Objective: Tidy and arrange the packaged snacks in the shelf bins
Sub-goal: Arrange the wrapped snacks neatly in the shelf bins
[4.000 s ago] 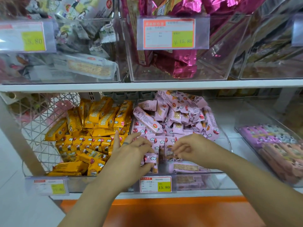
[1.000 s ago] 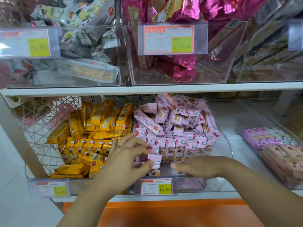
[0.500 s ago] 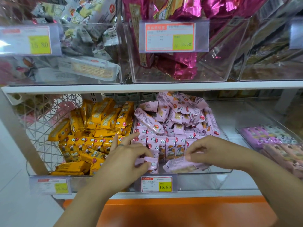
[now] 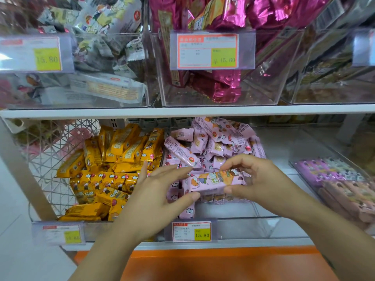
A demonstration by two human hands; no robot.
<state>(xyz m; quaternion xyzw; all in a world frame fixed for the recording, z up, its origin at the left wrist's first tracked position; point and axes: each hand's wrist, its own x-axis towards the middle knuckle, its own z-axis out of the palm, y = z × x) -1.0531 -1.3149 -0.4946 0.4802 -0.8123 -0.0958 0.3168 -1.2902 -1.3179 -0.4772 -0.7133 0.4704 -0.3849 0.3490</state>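
Note:
A pink snack bar [image 4: 213,180] lies level between my hands, printed side up, above the clear middle bin [image 4: 239,222] on the lower shelf. My right hand [image 4: 257,177] pinches its right end between thumb and curled fingers. My left hand [image 4: 160,191] pinches the left end, thumb under and fingers above. Behind them a heap of pink snack packets [image 4: 215,140] fills the back of that bin, with a row of packets standing at the front. Yellow snack bars [image 4: 113,169] fill the wire basket [image 4: 46,159] to the left.
The upper shelf edge [image 4: 182,111] hangs just above the heap. Clear bins above hold white wrappers [image 4: 109,86] and magenta foil packs [image 4: 217,86]. A tray of purple and pink packets [image 4: 341,183] sits at the right. Price tags [image 4: 191,231] front the bins.
My right hand has lifted a pink bar from the front of the bin and turned it printed side up. My left hand has come off the standing packets and taken its left end.

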